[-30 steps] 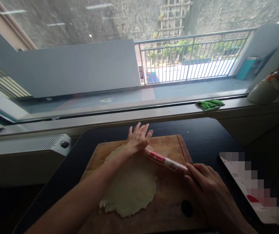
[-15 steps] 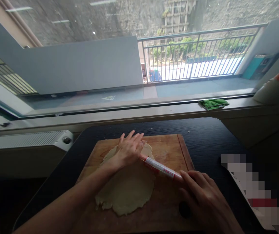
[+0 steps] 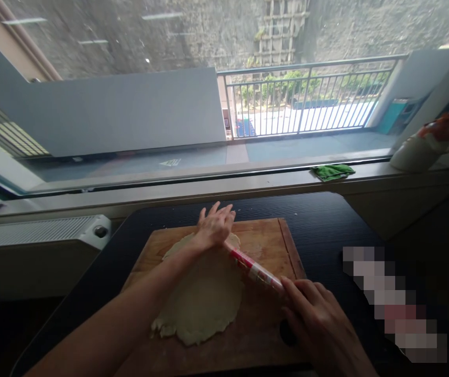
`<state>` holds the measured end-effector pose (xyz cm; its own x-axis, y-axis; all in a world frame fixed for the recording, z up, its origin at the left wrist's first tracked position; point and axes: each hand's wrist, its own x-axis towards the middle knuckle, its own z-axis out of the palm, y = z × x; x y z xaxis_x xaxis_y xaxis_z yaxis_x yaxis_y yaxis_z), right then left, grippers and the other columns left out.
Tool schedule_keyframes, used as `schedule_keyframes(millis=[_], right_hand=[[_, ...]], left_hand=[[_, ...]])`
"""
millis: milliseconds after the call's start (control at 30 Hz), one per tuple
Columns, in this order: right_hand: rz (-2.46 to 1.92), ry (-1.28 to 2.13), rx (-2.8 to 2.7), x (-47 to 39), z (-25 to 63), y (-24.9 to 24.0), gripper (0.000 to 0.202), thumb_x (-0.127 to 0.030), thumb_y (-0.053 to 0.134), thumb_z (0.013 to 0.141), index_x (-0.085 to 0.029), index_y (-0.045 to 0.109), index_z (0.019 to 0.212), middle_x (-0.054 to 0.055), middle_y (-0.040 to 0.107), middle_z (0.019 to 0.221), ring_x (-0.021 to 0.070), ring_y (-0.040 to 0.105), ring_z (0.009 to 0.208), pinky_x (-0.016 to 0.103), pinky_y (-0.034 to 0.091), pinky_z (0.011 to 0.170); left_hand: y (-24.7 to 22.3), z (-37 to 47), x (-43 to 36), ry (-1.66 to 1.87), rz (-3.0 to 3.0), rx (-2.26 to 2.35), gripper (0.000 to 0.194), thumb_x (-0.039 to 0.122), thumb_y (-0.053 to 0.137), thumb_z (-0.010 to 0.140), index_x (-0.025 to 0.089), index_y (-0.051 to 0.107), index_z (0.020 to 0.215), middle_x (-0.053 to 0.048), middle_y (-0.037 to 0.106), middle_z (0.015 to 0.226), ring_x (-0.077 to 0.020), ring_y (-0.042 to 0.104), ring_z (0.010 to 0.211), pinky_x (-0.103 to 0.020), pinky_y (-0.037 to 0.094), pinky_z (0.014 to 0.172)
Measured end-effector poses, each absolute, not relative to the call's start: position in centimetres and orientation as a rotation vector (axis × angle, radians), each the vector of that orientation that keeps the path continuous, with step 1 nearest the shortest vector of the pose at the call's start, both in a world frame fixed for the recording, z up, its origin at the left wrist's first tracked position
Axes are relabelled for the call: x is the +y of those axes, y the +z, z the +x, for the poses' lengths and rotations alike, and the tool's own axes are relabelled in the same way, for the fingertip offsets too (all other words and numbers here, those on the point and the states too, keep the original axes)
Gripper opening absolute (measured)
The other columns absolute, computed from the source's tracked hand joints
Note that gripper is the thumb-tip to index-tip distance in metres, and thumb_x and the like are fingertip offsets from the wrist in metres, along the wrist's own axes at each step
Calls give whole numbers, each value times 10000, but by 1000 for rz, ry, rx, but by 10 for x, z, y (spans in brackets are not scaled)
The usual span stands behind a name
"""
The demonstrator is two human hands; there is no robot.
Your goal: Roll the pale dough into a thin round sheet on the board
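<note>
Rolling the dough (image 3: 204, 298) flat, its edges ragged so far

From where I stand, the work looks well along but, I judge, unfinished; the dough lies in one wide, flat sheet on the wooden board (image 3: 259, 238), which rests on a dark table (image 3: 322, 222); its near edge is uneven, with a torn lip at the lower left, and I see no cut or fold in the part that shows; what is left, I would guess, is more thinning and evening out, though the thickness is hard to read from here.

A rolling pin (image 3: 255, 269) in a red, printed wrap lies aslant across the dough's right edge; its far end goes under the left hand (image 3: 214, 228), its near end under the right hand (image 3: 313, 309), past the dough and over bare wood.

The left forearm (image 3: 128, 314) reaches forward across the dough, hiding some of it; that wrist is cocked back, the fingers open and fanned towards the table's far edge; the right hand comes in lower, from the near right, its fingers bent over the pin's end; whether they close round it or only press down, I cannot tell.
</note>
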<state>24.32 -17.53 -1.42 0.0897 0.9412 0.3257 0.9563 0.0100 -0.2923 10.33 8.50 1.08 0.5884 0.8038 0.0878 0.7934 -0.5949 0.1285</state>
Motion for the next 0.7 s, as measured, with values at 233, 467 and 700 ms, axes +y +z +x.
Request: schedule_keyframes(millis=[233,467,700], right_hand=[[-1895,-25,-1885,-179,244,-14,368,-278,397,887,-215,452,1245,67,559,957,188,526,805,338,436,695],[-1903,-210,-1904,-175,239,0,292,-286,357,900,-173,541,1096,58,561,815,167,528,691,299,445,603],[-1888,-216,-1949,-171,216,-11,394,-291,400,878,-152,452,1243,91,565,917,203,540,784,332,456,664]], left_hand=[[7,82,77,167,2742,1443,536,472,153,905,248,412,1318,-5,446,1361,-231,228,1332,-528,140,1063],[11,167,104,342,2825,1228,584,497,144,902,183,386,1330,-47,478,1333,-236,169,1349,-525,79,1079],[11,122,89,438,2795,1266,505,412,162,919,221,417,1311,-13,476,1337,-209,214,1338,-503,98,1083]])
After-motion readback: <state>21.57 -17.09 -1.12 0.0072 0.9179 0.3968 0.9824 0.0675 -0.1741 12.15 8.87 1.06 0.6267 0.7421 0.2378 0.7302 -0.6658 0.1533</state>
